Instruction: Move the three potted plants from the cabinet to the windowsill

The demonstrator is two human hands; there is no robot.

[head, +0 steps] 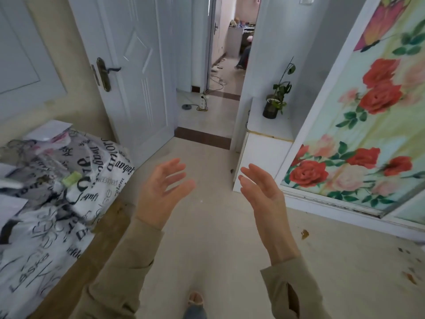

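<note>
Potted plant (274,104) in a dark round pot stands on top of the low white cabinet (264,146), back against the wall beside the rose-printed sliding door (368,111); only this one plant shows, and its thin stem climbs the wall with a few leaves too small to make out clearly. No windowsill is in view. Both hands are raised in front over the pale tiled floor (207,238), well short of the cabinet and touching nothing. Left hand (161,192) is palm inward with its fingers (177,173) spread apart and slightly blurred. Right hand (262,192) faces it, fingers (250,171) loosely apart and empty. Beige sleeves cover both forearms, and the right cuff has a slit. A bed with a grey letter-print cover (57,192) fills the left side, cut off by the frame edge, with papers and a small green thing on it that cannot be identified. An open white door (133,77) leads to a hallway where cables and a power strip lie on the floor; the far room is too dim and small to read. A foot shows at the bottom edge, partly cut off
</note>
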